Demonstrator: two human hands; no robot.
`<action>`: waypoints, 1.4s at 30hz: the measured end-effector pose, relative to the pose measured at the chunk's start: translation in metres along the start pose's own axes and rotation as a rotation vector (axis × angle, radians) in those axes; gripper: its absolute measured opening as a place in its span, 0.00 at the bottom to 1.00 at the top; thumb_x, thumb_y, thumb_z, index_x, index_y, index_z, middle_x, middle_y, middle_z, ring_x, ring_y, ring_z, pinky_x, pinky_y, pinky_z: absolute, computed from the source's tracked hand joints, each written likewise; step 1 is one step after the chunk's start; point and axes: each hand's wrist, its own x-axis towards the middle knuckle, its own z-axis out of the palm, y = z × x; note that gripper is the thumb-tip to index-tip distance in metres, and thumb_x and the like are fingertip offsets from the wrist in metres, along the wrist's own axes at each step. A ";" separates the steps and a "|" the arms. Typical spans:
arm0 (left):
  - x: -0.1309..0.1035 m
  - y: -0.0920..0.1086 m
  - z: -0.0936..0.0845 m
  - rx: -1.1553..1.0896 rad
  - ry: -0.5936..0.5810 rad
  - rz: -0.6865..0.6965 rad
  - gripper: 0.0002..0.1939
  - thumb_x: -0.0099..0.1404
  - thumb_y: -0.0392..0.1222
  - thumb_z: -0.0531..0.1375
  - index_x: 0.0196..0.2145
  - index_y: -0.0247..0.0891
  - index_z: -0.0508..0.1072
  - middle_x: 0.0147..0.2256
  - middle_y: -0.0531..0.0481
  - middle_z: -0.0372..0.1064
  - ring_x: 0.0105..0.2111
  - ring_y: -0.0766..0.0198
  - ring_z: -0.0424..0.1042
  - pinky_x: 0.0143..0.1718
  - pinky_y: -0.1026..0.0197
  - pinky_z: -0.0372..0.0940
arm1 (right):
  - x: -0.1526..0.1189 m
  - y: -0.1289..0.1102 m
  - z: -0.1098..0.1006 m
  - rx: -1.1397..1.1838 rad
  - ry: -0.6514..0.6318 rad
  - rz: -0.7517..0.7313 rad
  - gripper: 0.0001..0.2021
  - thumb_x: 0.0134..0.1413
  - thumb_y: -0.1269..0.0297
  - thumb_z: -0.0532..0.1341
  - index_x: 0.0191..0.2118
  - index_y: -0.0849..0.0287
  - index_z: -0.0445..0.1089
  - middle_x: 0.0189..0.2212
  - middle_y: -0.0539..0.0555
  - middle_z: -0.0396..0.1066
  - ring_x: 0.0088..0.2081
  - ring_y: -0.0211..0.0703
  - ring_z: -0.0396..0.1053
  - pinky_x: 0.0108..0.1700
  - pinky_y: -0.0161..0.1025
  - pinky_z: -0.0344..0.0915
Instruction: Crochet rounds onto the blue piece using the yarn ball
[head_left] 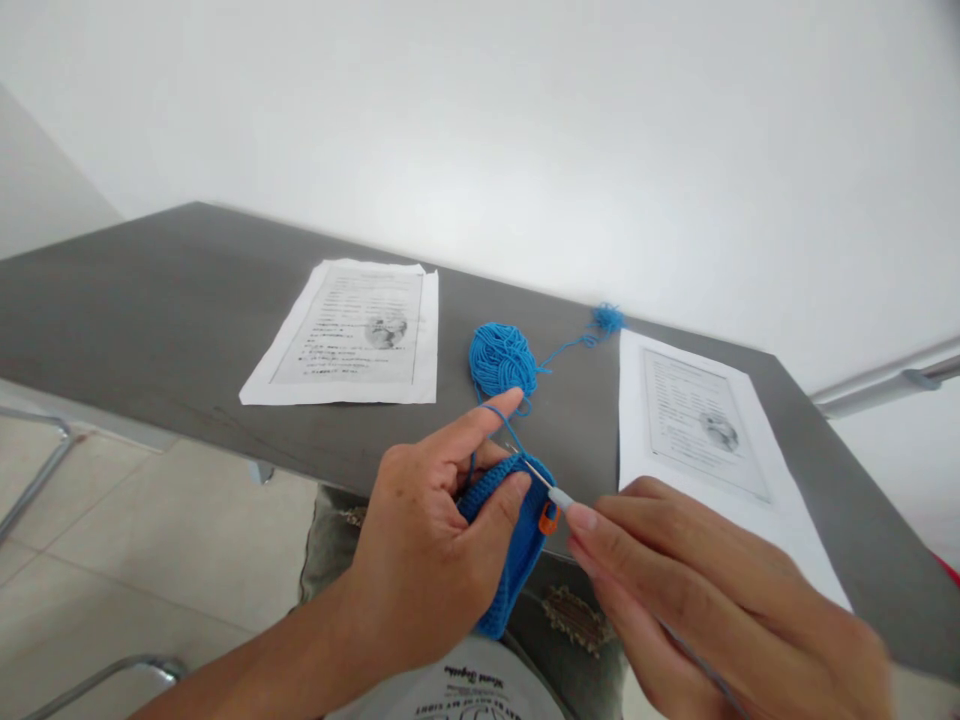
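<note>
The left hand [427, 550] pinches a blue crocheted piece [521, 560], blue yarn running across its raised index finger. The right hand [705, 590] grips a crochet hook [559, 496] by its grey handle, the metal tip at the piece's upper edge. An orange marker [549, 519] hangs on the piece. Beyond, a blue yarn ball [499, 358] lies on the grey counter [165, 290] between two printed sheets, left [300, 365] and right [637, 430]; a small yarn tangle [608, 318] sits near the wall [480, 130].

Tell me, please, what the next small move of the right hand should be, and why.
The right hand should probably catch the blue strand with the hook and draw it through: the hook's tip is at the edge of the blue crocheted piece, the left hand grips that piece, and the strand runs to its extended index finger.
</note>
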 end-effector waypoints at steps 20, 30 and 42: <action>0.023 -0.001 0.001 -0.805 -0.069 -0.402 0.40 0.53 0.37 0.82 0.60 0.28 0.76 0.28 0.49 0.85 0.30 0.64 0.82 0.34 0.67 0.74 | -0.026 0.015 0.049 -0.316 0.165 -0.223 0.37 0.57 0.84 0.69 0.69 0.47 0.72 0.37 0.55 0.83 0.32 0.44 0.77 0.31 0.39 0.77; 0.022 -0.001 -0.019 -0.782 -0.279 -0.426 0.38 0.56 0.36 0.81 0.62 0.31 0.75 0.35 0.42 0.88 0.29 0.65 0.83 0.34 0.67 0.76 | -0.013 0.018 0.027 -0.175 0.051 -0.323 0.38 0.60 0.83 0.68 0.72 0.47 0.68 0.38 0.54 0.83 0.33 0.46 0.79 0.27 0.40 0.77; 0.022 0.005 -0.026 -0.443 -0.199 -0.286 0.40 0.57 0.35 0.77 0.66 0.36 0.75 0.32 0.51 0.86 0.30 0.64 0.81 0.32 0.67 0.71 | -0.007 0.003 -0.016 -0.419 -0.298 -0.441 0.17 0.75 0.76 0.56 0.60 0.66 0.78 0.45 0.58 0.84 0.46 0.49 0.81 0.41 0.42 0.80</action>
